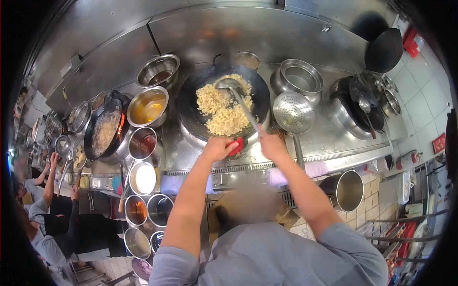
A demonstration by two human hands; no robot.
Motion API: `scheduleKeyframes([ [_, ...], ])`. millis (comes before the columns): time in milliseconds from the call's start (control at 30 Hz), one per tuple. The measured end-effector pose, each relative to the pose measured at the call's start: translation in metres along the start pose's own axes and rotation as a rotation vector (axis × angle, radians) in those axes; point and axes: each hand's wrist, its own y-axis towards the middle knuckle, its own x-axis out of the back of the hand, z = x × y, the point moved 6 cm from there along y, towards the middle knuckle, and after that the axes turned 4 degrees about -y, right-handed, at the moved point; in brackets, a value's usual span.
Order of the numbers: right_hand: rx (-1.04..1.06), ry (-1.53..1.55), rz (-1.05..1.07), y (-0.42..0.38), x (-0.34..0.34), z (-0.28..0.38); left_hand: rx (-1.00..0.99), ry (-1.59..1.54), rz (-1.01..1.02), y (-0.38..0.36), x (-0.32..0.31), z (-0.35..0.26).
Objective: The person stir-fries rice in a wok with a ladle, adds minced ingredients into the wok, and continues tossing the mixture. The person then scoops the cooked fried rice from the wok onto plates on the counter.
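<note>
A large black wok [185, 102] sits on the burner in front of me, with fried rice [229, 119] heaped inside. My left hand [218, 149] is closed on the wok's near handle, at a red grip cover [234, 147]. My right hand [274, 147] is wrapped round the shaft of a metal ladle [248, 112]. The ladle's bowl rests in the rice toward the far side of the wok. To the right of the wok, a perforated strainer [293, 112] lies across a steel pot [301, 78].
Left of the wok stand a bowl of yellow liquid [149, 107], a bowl of dark liquid [160, 71] and several steel containers. A second wok [106, 128] with flames beside it is farther left, near a co-worker [47, 229]. Another wok [353, 112] sits right.
</note>
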Motion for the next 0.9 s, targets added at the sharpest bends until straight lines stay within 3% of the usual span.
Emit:
scheduleKeyframes([
  [33, -0.024, 0.018, 0.044, 0.003, -0.004, 0.023, -0.002, -0.002, -0.006, 0.0, -0.006, 0.0],
  [100, 0.03, 0.155, 0.032, -0.017, -0.018, 0.035, -0.05, 0.045, -0.223, -0.004, -0.011, 0.004],
  [167, 0.019, 0.065, 0.204, -0.054, 0.006, 0.023, -0.086, 0.051, -0.462, -0.019, -0.012, -0.016],
  [233, 0.169, 0.22, 0.092, -0.073, 0.009, -0.019, -0.097, 0.113, -0.425, -0.025, -0.007, -0.022],
  [367, 0.001, 0.161, 0.268, -0.154, 0.114, 0.01, -0.03, 0.105, -0.311, -0.011, -0.015, -0.009],
  [433, 0.027, -0.034, 0.233, -0.191, 0.173, 0.009, 0.023, 0.088, -0.299, -0.014, -0.027, -0.024],
  [533, 0.094, -0.108, 0.273, -0.242, 0.267, 0.004, -0.135, 0.047, -0.322, -0.073, 0.026, -0.116],
  [600, 0.085, -0.134, 0.329, -0.25, 0.286, 0.008, -0.237, 0.045, -0.367, -0.095, 0.056, -0.151],
  [733, 0.176, -0.134, 0.306, -0.188, 0.235, 0.015, -0.29, 0.093, -0.502, -0.051, 0.058, -0.131],
  [800, 0.297, -0.093, 0.108, -0.134, 0.174, 0.008, -0.2, 0.104, -0.545, -0.032, 0.007, -0.094],
  [833, 0.232, -0.081, 0.071, -0.115, 0.147, 0.01, -0.118, 0.103, -0.582, -0.035, -0.025, -0.076],
  [900, 0.172, -0.065, 0.018, -0.1, 0.135, 0.028, -0.165, -0.012, -0.573, -0.045, -0.07, -0.057],
])
